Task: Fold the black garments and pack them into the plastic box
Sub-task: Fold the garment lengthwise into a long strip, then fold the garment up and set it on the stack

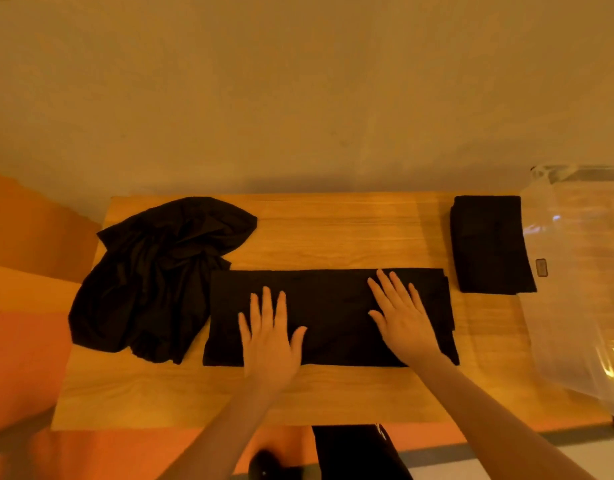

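Observation:
A black garment (329, 299) lies folded into a long flat strip across the middle of the wooden table (333, 233). My left hand (270, 337) rests flat on its left half, fingers spread. My right hand (402, 317) lies flat on its right half, fingers spread too. A crumpled black garment (160, 271) is heaped at the table's left end. A neatly folded black garment (489, 244) sits at the back right. The clear plastic box (575, 271) stands at the right edge, next to that folded piece.
A plain wall rises right behind the table's far edge. An orange surface (24, 341) lies to the left of the table. My dark-clothed lap (357, 452) is below the front edge.

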### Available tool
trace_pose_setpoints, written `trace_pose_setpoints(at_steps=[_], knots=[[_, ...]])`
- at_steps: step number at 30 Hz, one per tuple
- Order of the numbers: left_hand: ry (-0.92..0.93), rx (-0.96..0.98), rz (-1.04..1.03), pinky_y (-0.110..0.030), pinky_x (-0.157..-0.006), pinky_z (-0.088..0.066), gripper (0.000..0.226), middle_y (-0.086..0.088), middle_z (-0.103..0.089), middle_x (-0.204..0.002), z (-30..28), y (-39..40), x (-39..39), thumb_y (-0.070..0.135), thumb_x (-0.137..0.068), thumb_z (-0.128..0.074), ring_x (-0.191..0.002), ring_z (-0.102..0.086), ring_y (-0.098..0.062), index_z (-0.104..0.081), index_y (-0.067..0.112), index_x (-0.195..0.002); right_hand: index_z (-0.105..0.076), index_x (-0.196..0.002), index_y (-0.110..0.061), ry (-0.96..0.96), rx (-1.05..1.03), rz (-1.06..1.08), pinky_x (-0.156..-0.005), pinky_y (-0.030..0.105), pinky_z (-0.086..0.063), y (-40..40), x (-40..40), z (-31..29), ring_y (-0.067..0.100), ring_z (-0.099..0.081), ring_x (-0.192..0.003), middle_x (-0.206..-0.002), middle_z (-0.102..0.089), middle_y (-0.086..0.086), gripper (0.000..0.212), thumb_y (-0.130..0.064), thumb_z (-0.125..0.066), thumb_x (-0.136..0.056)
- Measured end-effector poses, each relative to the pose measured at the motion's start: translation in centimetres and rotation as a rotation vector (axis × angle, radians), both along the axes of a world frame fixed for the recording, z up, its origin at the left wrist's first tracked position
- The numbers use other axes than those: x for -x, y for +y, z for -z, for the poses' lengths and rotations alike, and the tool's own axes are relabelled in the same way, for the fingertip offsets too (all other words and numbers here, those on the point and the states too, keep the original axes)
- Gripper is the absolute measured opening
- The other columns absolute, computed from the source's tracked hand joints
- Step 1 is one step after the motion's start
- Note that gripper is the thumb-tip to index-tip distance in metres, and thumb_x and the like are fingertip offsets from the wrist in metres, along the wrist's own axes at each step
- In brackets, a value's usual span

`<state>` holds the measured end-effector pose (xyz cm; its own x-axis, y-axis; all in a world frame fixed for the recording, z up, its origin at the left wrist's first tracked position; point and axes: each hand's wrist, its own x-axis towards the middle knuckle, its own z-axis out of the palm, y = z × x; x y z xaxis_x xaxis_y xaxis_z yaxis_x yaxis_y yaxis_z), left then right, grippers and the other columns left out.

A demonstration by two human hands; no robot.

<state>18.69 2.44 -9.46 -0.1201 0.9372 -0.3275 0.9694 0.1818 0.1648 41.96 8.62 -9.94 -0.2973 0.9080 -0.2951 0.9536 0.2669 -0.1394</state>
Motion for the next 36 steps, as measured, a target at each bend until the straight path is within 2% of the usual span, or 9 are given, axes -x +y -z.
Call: trace_pose_setpoints(at_steps=[4, 8, 13, 16, 21, 24, 27, 33, 36], knots=[[0.110, 0.000, 0.121, -0.053, -0.106, -0.018, 0.067, -0.014, -0.030, -0.149, 1.2, 1.0, 1.6, 0.057, -0.088, -0.020, -0.138, -0.023, -0.034, -0.021, 0.019, -0.143, -0.010, -0.145, -0.021, 0.010, -0.007, 0.146, -0.115, 0.039, -0.006, -1.4, -2.9, 0.6, 0.014, -0.003, -0.142, -0.152, -0.006, -0.002, 0.069, -0.059, 0.008, -0.090], [0.088, -0.019, 0.226, -0.049, -0.111, -0.001, 0.069, -0.005, 0.002, -0.152, 1.3, 4.7, 2.5, 0.061, -0.085, -0.006, -0.140, 0.005, -0.027, -0.002, 0.025, -0.144, -0.005, -0.143, -0.018, 0.012, 0.008, 0.231, -0.114, 0.037, -0.006, -2.2, -4.1, 0.5, 0.017, -0.001, -0.141, -0.152, -0.004, 0.000, 0.076, -0.062, 0.016, -0.085], [0.099, 0.037, 0.427, -0.046, -0.114, 0.007, 0.068, -0.001, 0.014, -0.156, 0.4, 9.9, 3.7, 0.060, -0.091, -0.015, -0.140, 0.020, -0.022, 0.011, 0.029, -0.145, -0.040, -0.137, -0.009, 0.022, 0.037, 0.217, -0.101, 0.041, -0.032, -4.9, -4.3, -0.7, 0.026, -0.037, -0.131, -0.141, -0.044, 0.013, 0.069, -0.052, -0.004, -0.096], [0.062, 0.024, 0.471, -0.045, -0.114, 0.007, 0.064, 0.000, 0.009, -0.157, -0.5, 12.1, 4.3, 0.049, -0.096, -0.028, -0.143, 0.014, -0.021, 0.002, 0.027, -0.148, -0.045, -0.135, -0.010, 0.174, -0.036, 0.322, -0.103, 0.039, -0.035, -4.6, -4.9, -1.9, 0.026, -0.043, -0.130, -0.141, -0.045, 0.010, 0.051, -0.042, -0.031, -0.097], [-0.095, -0.187, 0.098, -0.049, -0.114, -0.009, 0.060, -0.008, -0.016, -0.155, -1.0, 16.2, 5.0, 0.037, -0.095, -0.043, -0.143, -0.009, -0.030, -0.022, 0.014, -0.146, -0.044, -0.135, -0.009, 0.236, -0.056, 0.617, -0.102, 0.042, -0.040, -2.0, -6.4, -1.7, 0.028, -0.042, -0.126, -0.135, -0.049, 0.011, 0.044, -0.026, -0.049, -0.094], [-0.193, -0.197, -0.218, -0.050, -0.109, -0.025, 0.058, -0.013, -0.031, -0.147, -1.4, 18.3, 5.5, 0.036, -0.092, -0.052, -0.135, -0.023, -0.037, -0.034, 0.009, -0.140, -0.061, -0.113, -0.008, 0.389, -0.036, 0.765, -0.086, 0.032, -0.044, -1.2, -6.6, -2.0, 0.026, -0.052, -0.105, -0.111, -0.057, 0.009, 0.025, -0.020, -0.055, -0.091], [-0.273, -0.175, -0.441, -0.050, -0.104, -0.031, 0.048, -0.014, -0.049, -0.134, -1.3, 19.9, 6.1, 0.036, -0.089, -0.057, -0.127, -0.036, -0.037, -0.050, 0.010, -0.129, -0.060, -0.094, -0.011, 0.600, 0.021, 0.877, -0.064, 0.019, -0.040, -1.2, -7.2, -2.8, 0.017, -0.055, -0.082, -0.085, -0.055, -0.003, 0.008, -0.016, -0.060, -0.088], [-0.459, -0.253, -0.552, -0.044, -0.102, -0.039, 0.039, -0.015, -0.061, -0.119, -0.7, 20.6, 5.9, 0.033, -0.088, -0.060, -0.113, -0.053, -0.030, -0.063, 0.003, -0.113, -0.052, -0.109, -0.021, 0.703, 0.187, 0.889, -0.062, 0.016, -0.040, -1.6, -8.1, -3.1, 0.010, -0.052, -0.080, -0.090, -0.054, -0.005, 0.027, -0.019, -0.064, -0.085], [-0.521, -0.336, -0.497, -0.033, -0.085, -0.042, 0.025, -0.020, -0.064, -0.096, -1.1, 20.1, 5.3, 0.022, -0.090, -0.058, -0.098, -0.058, -0.033, -0.065, -0.002, -0.089, -0.059, -0.102, -0.017, 0.625, 0.188, 0.863, -0.061, 0.014, -0.037, -1.4, -7.9, -3.0, 0.008, -0.050, -0.078, -0.092, -0.052, -0.004, 0.019, -0.020, -0.065, -0.084]])
